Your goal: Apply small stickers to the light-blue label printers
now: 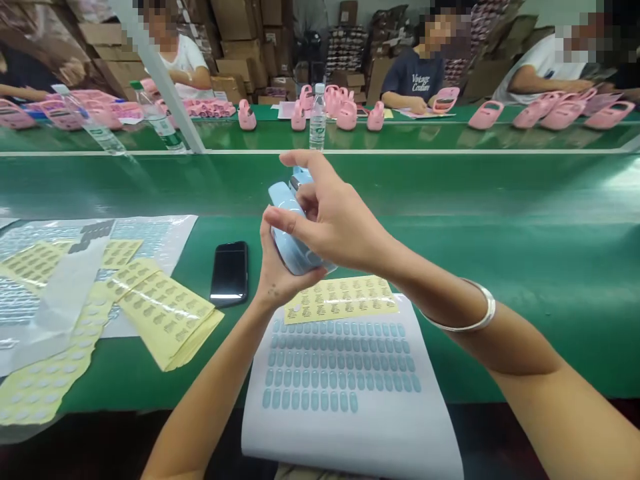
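Note:
My left hand (280, 280) is wrapped from below around a light blue plastic device (287, 247) with a loop-like handle, holding it tilted above the bench. Over its top lies my right hand (333, 213), its thumb against the near side and the index finger stretched out beyond. The other right fingers curl by the handle's opening, where a dark patch shows; their tips are partly hidden. Below the hands, a white sheet (345, 427) carries rows of pale blue oval stickers (320, 361). A yellow sticker sheet (345, 298) with small print lies across its far end.
A black phone (229, 273) lies left of my hands. Further left are yellow sticker sheets (165, 313) and a clear-backed strip (65, 300). Beyond the green belt (240, 183) stand water bottles (317, 120) and pink devices (347, 115), with several people seated behind.

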Action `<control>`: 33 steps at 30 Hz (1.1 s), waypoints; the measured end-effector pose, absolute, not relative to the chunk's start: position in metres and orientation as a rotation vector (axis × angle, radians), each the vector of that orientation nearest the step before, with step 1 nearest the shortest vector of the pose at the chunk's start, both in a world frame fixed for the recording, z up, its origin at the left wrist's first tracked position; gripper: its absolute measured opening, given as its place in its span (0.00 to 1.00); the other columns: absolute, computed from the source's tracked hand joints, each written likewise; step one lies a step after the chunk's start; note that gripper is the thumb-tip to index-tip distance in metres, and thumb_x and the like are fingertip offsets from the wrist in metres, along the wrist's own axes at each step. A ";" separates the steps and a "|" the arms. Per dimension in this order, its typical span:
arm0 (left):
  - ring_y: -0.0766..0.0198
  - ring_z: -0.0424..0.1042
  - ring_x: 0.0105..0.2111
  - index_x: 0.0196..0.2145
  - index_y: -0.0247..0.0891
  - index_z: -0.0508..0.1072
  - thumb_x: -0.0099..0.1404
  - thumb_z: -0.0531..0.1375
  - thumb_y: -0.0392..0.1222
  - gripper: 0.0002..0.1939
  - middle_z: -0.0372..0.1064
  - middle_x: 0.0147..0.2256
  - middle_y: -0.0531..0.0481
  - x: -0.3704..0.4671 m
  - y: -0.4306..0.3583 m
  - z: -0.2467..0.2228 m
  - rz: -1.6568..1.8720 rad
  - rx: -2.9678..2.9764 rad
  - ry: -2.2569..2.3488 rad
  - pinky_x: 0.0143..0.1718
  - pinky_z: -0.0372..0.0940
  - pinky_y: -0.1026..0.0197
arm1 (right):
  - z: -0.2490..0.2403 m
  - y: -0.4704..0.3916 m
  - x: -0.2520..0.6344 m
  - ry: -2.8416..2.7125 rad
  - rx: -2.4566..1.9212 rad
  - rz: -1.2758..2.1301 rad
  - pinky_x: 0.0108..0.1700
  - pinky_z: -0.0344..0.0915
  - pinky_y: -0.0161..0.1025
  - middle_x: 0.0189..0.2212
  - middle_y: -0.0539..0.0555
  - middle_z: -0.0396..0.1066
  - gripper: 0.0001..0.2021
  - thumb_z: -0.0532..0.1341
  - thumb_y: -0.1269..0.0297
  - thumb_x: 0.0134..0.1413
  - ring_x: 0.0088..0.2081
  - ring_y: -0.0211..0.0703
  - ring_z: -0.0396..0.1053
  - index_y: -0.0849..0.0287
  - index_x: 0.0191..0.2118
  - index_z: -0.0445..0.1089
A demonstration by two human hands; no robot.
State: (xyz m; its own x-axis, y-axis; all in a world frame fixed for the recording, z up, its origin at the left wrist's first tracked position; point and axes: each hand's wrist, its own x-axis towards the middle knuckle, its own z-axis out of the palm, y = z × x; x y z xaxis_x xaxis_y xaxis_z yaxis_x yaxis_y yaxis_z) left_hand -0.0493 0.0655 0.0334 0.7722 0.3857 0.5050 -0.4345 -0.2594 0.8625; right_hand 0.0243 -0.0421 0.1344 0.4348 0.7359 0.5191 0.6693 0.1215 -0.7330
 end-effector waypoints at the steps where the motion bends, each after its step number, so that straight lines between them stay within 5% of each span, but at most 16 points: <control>1: 0.46 0.57 0.58 0.62 0.48 0.41 0.43 0.70 0.55 0.56 0.52 0.59 0.42 -0.049 0.070 0.027 0.719 1.542 -0.048 0.56 0.57 0.44 | 0.127 -0.040 0.022 -1.281 -1.571 0.084 0.37 0.63 0.38 0.26 0.45 0.59 0.21 0.59 0.56 0.56 0.30 0.36 0.64 0.56 0.51 0.55; 6: 0.44 0.64 0.51 0.54 0.40 0.60 0.40 0.69 0.49 0.43 0.66 0.48 0.43 -0.046 0.080 -0.009 0.345 1.063 0.076 0.50 0.61 0.49 | 0.062 -0.061 0.010 -1.116 -1.560 -0.148 0.41 0.64 0.43 0.38 0.55 0.63 0.07 0.52 0.61 0.59 0.41 0.43 0.65 0.54 0.43 0.58; 10: 0.48 0.68 0.46 0.46 0.34 0.67 0.50 0.61 0.51 0.28 0.71 0.38 0.43 -0.042 0.068 -0.023 0.184 0.685 0.210 0.47 0.62 0.52 | 0.011 -0.086 -0.003 -1.279 -1.582 -0.242 0.33 0.64 0.42 0.26 0.52 0.63 0.03 0.52 0.67 0.56 0.31 0.42 0.64 0.54 0.32 0.60; 13: 0.48 0.67 0.47 0.48 0.33 0.66 0.54 0.55 0.58 0.30 0.71 0.42 0.41 -0.041 0.064 -0.023 0.205 0.519 0.210 0.47 0.62 0.51 | -0.016 -0.087 -0.005 -1.656 -1.717 -0.109 0.28 0.60 0.39 0.23 0.52 0.64 0.09 0.51 0.67 0.57 0.25 0.40 0.62 0.57 0.29 0.65; 19: 0.46 0.66 0.48 0.49 0.35 0.66 0.54 0.52 0.63 0.34 0.70 0.44 0.41 -0.040 0.069 -0.019 0.232 0.504 0.219 0.47 0.62 0.48 | -0.036 -0.066 -0.007 -1.637 -2.128 0.009 0.28 0.57 0.36 0.29 0.56 0.66 0.10 0.53 0.68 0.59 0.30 0.40 0.64 0.61 0.31 0.70; 29: 0.48 0.68 0.45 0.48 0.34 0.67 0.54 0.52 0.64 0.33 0.70 0.41 0.41 -0.038 0.069 -0.019 0.189 0.492 0.238 0.44 0.63 0.50 | -0.006 -0.064 0.005 -1.091 -1.707 0.914 0.26 0.57 0.31 0.22 0.47 0.64 0.04 0.61 0.73 0.45 0.24 0.32 0.60 0.61 0.24 0.68; 33: 0.50 0.69 0.40 0.46 0.35 0.68 0.54 0.50 0.69 0.36 0.71 0.40 0.41 -0.036 0.071 -0.020 0.205 0.459 0.284 0.39 0.65 0.52 | -0.001 -0.062 0.007 -0.994 -1.802 0.731 0.26 0.57 0.31 0.23 0.47 0.65 0.03 0.61 0.72 0.44 0.23 0.31 0.60 0.61 0.23 0.68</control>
